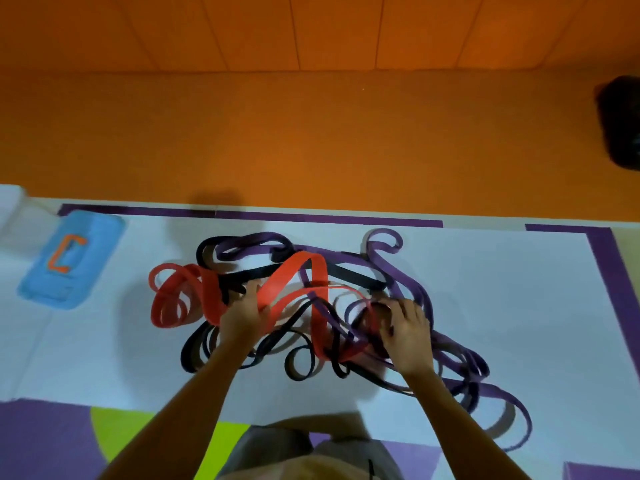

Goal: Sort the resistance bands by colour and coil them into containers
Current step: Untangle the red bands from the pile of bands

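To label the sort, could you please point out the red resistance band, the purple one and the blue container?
red resistance band [287, 271], head view, its wide raised strap.
purple resistance band [398, 277], head view, strand at the pile's right.
blue container [95, 242], head view, bare blue beside its orange mark.

An orange panelled wall [311, 29] meets an orange floor [311, 140] in dim, warm light. Nearer lies a white mat [502, 289] edged with purple strips [329, 216] (with gaps between them). A blue pad [93, 233] lies at its left, and a dark blurred object [623, 123] sits far right.
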Motion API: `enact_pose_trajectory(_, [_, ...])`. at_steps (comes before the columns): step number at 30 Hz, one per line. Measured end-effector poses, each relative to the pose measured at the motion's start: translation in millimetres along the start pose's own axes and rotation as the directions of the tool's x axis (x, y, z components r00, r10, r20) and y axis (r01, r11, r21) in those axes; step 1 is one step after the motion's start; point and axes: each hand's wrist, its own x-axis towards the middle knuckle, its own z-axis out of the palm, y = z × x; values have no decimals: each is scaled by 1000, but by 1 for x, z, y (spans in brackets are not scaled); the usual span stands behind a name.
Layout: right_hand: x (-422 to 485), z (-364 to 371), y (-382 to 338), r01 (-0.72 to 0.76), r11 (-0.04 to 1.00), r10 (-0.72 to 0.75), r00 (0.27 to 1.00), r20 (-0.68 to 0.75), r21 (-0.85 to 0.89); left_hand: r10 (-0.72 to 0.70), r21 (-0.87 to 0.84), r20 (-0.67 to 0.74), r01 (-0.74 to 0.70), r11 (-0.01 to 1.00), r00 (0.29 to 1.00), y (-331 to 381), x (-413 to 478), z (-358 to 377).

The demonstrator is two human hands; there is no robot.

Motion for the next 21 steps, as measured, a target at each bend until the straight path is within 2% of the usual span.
enact_pose_trajectory(2, [2, 3, 5, -104, 995, 104, 989, 106, -6, 19, 7, -11, -19, 1000, 1000, 1, -5, 3])
enact_pose_trajectory(5, [6, 4, 16, -149, 989, 149, 970, 193, -15, 130, 58, -87, -126, 990, 988, 10, -15, 11])
enact_pose_trajectory(9, [10, 5, 25, -97, 994, 105, 930, 351, -40, 213, 243, -148, -173, 954, 966, 27, -19, 25])
enact_pose_trajectory(11, [11, 4, 27, -40, 996, 68, 925, 374, -81, 290, 276, -148, -242, 930, 945, 40, -22, 31])
enact_pose_trajectory(14, [11, 4, 37, 12, 1000, -8, 980, 199, -20, 458, 255, -114, -420, 871, 881, 53, -28, 51])
enact_pose_trajectory(16, [9, -1, 42, -14, 997, 9, 997, 70, 73, 515, 240, -118, -479, 844, 849, 54, -30, 65])
enact_pose_trajectory(19, [10, -11, 44, -186, 955, 205, 977, -61, 229, 602, 316, -95, -549, 773, 793, 52, -32, 75])
enact_pose_trajectory(21, [14, -18, 50, -331, 882, 395, 908, -142, 336, 667, 339, -80, -609, 717, 741, 52, -35, 77])
